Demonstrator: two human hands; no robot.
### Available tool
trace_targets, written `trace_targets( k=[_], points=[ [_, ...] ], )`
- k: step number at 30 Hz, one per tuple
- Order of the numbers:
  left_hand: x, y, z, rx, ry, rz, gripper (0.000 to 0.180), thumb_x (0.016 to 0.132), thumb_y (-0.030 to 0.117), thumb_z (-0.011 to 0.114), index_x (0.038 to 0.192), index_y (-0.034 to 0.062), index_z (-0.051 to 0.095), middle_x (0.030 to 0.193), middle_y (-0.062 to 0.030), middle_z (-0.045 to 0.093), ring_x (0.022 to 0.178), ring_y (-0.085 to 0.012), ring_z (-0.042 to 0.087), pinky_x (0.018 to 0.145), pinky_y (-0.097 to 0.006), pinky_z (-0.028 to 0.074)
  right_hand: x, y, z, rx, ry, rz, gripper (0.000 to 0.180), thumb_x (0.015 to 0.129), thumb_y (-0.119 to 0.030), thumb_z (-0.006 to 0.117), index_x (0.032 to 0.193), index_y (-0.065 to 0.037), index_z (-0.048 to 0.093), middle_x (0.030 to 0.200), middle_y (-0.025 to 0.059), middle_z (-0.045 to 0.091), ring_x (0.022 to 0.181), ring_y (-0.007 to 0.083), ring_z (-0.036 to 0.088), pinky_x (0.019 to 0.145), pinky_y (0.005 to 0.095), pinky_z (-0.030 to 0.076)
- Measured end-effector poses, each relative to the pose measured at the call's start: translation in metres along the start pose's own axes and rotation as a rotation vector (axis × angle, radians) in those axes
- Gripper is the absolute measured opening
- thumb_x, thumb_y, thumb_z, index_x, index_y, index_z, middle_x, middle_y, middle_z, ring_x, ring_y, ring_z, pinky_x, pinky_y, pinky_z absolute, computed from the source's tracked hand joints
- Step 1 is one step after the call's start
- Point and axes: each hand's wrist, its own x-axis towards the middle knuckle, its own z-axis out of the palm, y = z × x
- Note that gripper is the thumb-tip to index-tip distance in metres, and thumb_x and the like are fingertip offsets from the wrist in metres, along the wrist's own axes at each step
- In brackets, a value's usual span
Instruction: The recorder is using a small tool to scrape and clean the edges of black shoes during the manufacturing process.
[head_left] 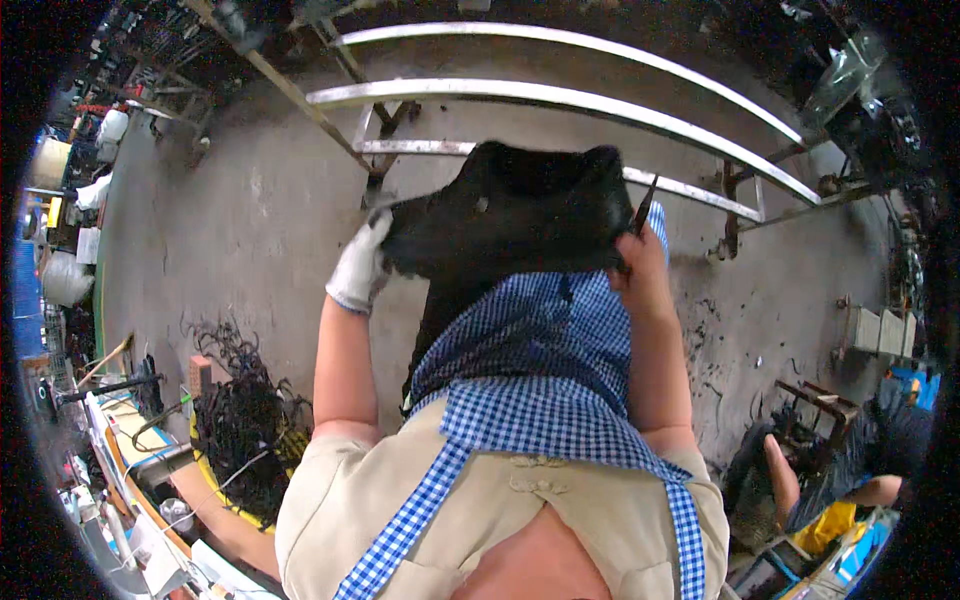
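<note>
A big floppy black leather piece [510,215] is held up over the blue checked apron [540,380]. Its left edge is gripped tight by the gloved left hand [360,265]. A thin dark tool [642,212] is pinched in the bare right hand [638,268] at its right edge.

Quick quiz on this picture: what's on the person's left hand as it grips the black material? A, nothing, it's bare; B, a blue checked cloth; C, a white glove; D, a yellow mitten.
C: the left hand wears a white glove as it grips the edge of the black material, while the right hand is bare and holds a thin dark tool.
</note>
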Motion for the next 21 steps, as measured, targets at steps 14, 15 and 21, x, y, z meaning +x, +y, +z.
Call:
trace_targets(
  k=[14,15,21],
  points=[
    [0.016,0.080,0.081,-0.381,-0.182,0.521,0.053,0.082,0.025,0.063,0.129,0.0135,0.044,0.127,-0.0071,0.051,0.112,-0.0266,0.053,0.083,-0.040,0.049,-0.020,0.034,0.028,-0.057,-0.337,0.015,0.039,0.088,-0.007,0.053,0.127,-0.008,0.047,0.090,0.0087,0.060,0.044,0.0024,0.041,0.039,0.0150,0.034],
    [0.028,0.091,0.092,-0.365,-0.190,0.553,0.052,0.082,0.023,0.063,0.130,0.0149,0.043,0.128,-0.0074,0.050,0.113,-0.0269,0.051,0.085,-0.042,0.048,-0.020,0.040,0.027,-0.059,-0.387,-0.034,0.037,0.089,-0.011,0.054,0.125,-0.008,0.048,0.089,0.0073,0.060,0.047,0.0026,0.042,0.041,0.0155,0.035],
    [0.074,0.139,0.142,-0.374,0.064,0.647,0.049,0.083,0.014,0.063,0.128,0.0155,0.043,0.123,-0.0091,0.049,0.109,-0.0266,0.051,0.084,-0.035,0.047,-0.030,0.038,0.020,-0.051,-0.542,0.020,0.041,0.087,-0.022,0.061,0.124,-0.009,0.050,0.090,-0.0002,0.059,0.058,0.0041,0.047,0.046,0.0185,0.037]
  ],
)
